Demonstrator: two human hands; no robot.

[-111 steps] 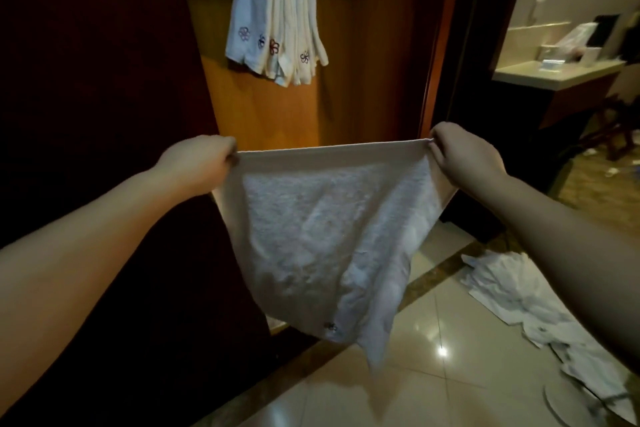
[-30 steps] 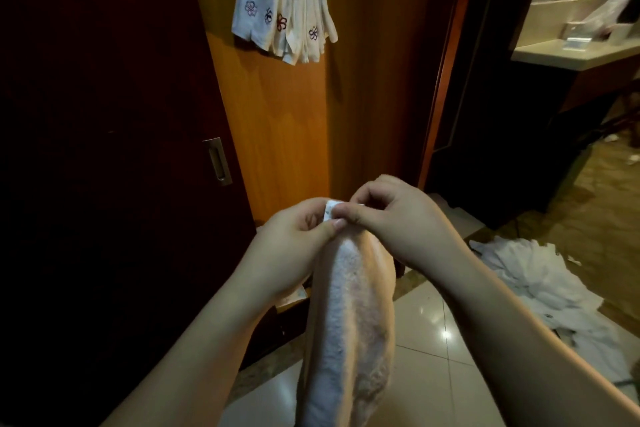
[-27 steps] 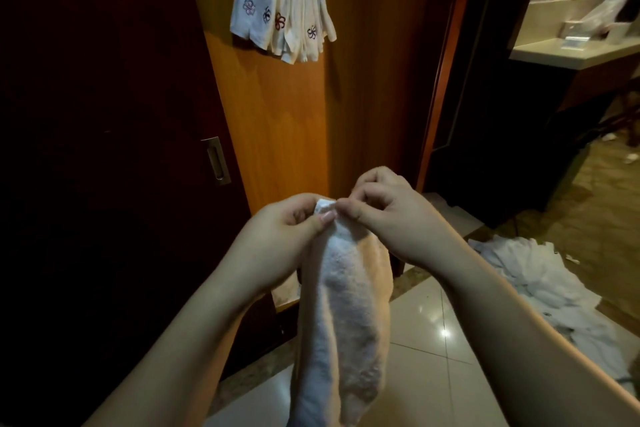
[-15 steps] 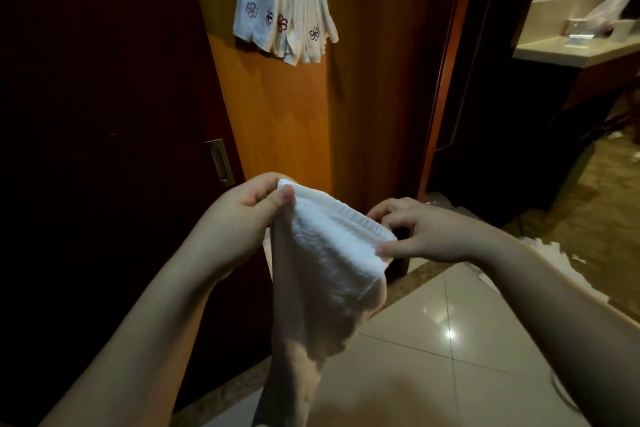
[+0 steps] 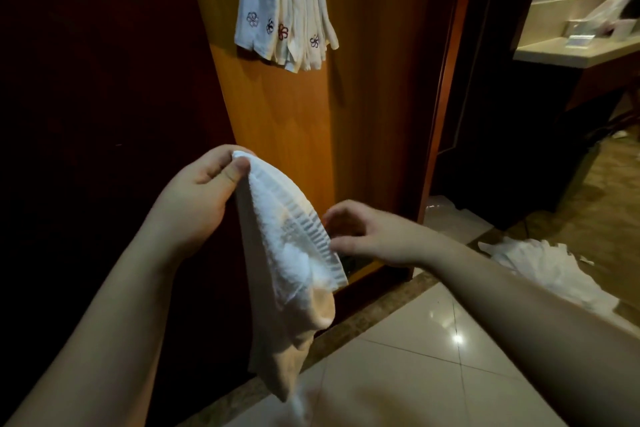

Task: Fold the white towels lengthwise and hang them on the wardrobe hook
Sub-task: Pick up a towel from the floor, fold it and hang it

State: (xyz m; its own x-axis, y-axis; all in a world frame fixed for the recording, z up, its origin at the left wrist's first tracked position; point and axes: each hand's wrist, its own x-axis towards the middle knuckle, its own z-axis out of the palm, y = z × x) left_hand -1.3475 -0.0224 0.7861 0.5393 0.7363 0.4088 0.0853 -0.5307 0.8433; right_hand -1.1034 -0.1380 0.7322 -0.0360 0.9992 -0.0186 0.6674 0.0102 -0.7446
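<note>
I hold a white towel [image 5: 294, 253] in front of the wardrobe, folded into a narrow hanging strip. My left hand [image 5: 197, 194] pinches its top corner between thumb and fingers. My right hand [image 5: 363, 232] is lower and to the right, its thumb and fingertips on the ribbed hem, which runs diagonally between my hands. The towel's tail hangs down toward the floor. Several folded white towels with small embroidered flowers [image 5: 287, 10] hang high on the orange wooden panel [image 5: 294, 135]. The hook itself is above the frame's top edge.
A dark wardrobe door [image 5: 104, 114] fills the left side. A pile of white towels [image 5: 554, 274] lies on the glossy tiled floor [image 5: 433, 357] at the right. Farther right stands a counter [image 5: 571, 52] with small items on it.
Earlier I held the towel spread wide, then brought both corners together. In the last half second my left hand rose slightly and my right hand slid down along the hem.
</note>
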